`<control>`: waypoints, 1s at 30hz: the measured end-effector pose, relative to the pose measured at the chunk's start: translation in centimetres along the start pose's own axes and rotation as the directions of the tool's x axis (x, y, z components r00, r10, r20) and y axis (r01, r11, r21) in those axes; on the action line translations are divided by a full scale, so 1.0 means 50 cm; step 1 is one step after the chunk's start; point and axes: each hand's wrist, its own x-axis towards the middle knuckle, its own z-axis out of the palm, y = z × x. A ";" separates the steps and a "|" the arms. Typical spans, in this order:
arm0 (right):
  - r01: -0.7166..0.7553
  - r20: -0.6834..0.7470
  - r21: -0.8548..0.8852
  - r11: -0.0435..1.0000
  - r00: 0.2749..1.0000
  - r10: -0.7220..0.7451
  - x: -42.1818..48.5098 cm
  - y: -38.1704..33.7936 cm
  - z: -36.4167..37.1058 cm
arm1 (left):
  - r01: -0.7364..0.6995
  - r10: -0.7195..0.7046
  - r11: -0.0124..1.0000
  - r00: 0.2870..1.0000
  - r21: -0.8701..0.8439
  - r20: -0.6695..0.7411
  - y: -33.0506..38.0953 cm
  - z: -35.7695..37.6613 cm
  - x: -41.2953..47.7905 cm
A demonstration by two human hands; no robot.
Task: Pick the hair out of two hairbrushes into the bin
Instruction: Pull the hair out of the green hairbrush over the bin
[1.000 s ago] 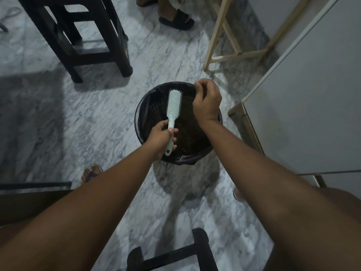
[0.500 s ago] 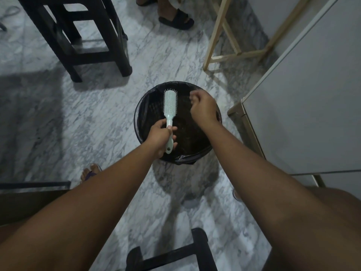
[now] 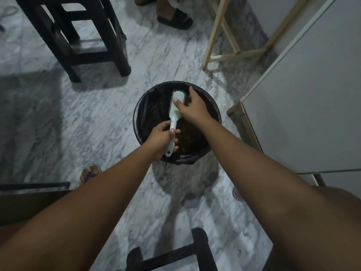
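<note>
A pale mint hairbrush [image 3: 175, 106] hangs over the round black bin [image 3: 140, 106], which is lined with a dark bag. My left hand [image 3: 163, 138] grips the brush by its handle near the bin's front rim. My right hand [image 3: 190, 108] lies over the right side of the brush head, thumb on the bristles and fingers spread past it. Any hair under the fingers is too dark to make out. Only one brush is in view.
A dark wooden stool [image 3: 78, 36] stands at the back left and another dark stool [image 3: 175, 251] is close in front of me. A pale wooden frame [image 3: 220, 36] and a white cabinet [image 3: 304, 94] stand on the right. Another person's sandalled foot [image 3: 173, 18] is at the top.
My right hand has come down from above the bin's far rim, uncurled, and settled on the brush head. The brush has tilted slightly to the right; my left hand keeps its grip.
</note>
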 end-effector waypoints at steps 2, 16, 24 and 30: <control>0.003 0.019 0.053 0.999 1.000 -0.004 0.009 0.000 0.008 | 0.000 0.000 1.000 1.000 -0.005 0.002 -0.001 -0.002 -0.001; 0.366 -0.408 0.139 0.920 0.868 -0.284 -0.004 -0.025 -0.020 | -0.011 0.009 0.999 0.999 -0.042 -0.051 -0.014 -0.017 0.001; 0.011 -0.126 -0.042 0.999 0.992 -0.016 -0.002 0.006 -0.016 | -0.043 0.042 0.997 0.999 -0.068 -0.011 -0.009 -0.008 -0.007; -0.050 0.117 0.024 0.998 0.992 0.047 -0.003 0.011 -0.004 | -0.066 0.068 0.997 0.997 -0.038 0.044 -0.004 -0.008 -0.014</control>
